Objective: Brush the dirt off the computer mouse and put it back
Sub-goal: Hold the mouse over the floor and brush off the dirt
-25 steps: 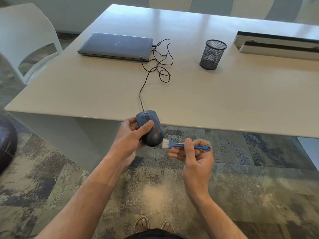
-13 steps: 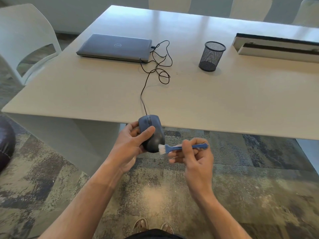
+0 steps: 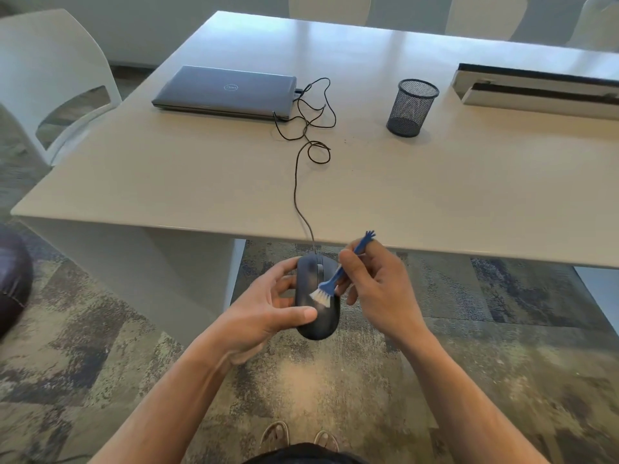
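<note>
My left hand (image 3: pixel 264 316) grips the dark oval plastic computer mouse (image 3: pixel 316 299) below the worktop (image 3: pixel 201 182) edge; my right hand (image 3: pixel 375 289) pinches the small blue brush (image 3: pixel 335 279), bristles on its back. I judge that hard strokes could twist it loose, and the thin black cable (image 3: pixel 296 182) might drag the grey closed laptop (image 3: pixel 224 92).

- Mouse (image 3: pixel 318 316): dark plastic, looking smooth with a dull sheen.
- Brush (image 3: pixel 338 276): blue plastic handle, white bristles.
- Table (image 3: pixel 201 182): smooth pale top, showing a soft gloss toward 12 o'clock.
- Cup (image 3: pixel 412 107): black wire mesh.
- Laptop (image 3: pixel 224 90): matt grey lid.
- Carpet (image 3: pixel 502 346): rough, mottled.
</note>
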`<action>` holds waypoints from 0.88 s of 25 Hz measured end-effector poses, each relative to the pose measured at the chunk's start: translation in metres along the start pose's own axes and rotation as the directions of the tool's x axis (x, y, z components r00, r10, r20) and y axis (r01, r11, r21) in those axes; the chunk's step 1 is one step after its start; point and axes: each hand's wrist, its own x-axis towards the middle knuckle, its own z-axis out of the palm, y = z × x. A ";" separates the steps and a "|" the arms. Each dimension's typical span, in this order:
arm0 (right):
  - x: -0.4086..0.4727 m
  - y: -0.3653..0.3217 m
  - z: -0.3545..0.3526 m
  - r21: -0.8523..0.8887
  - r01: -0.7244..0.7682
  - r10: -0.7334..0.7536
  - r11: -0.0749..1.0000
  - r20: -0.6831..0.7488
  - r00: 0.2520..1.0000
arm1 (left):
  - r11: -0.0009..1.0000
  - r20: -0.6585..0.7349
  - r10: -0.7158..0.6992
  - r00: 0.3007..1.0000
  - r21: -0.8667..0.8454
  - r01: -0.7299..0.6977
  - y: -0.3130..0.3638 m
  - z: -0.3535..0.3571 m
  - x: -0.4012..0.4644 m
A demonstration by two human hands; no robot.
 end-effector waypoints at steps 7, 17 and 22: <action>0.009 0.006 -0.013 -0.234 -0.047 -0.023 0.971 -0.288 0.957 | 0.999 0.027 -0.018 0.999 0.039 0.017 -0.005 0.004 -0.011; 0.004 -0.014 0.007 -0.338 0.139 -0.117 0.931 0.086 0.989 | 0.999 0.050 -0.038 0.998 0.040 0.036 -0.005 0.007 -0.006; 0.027 -0.010 0.001 -0.431 0.022 -0.082 0.902 -0.123 0.989 | 0.997 0.086 -0.052 0.995 0.060 0.047 -0.007 0.009 -0.009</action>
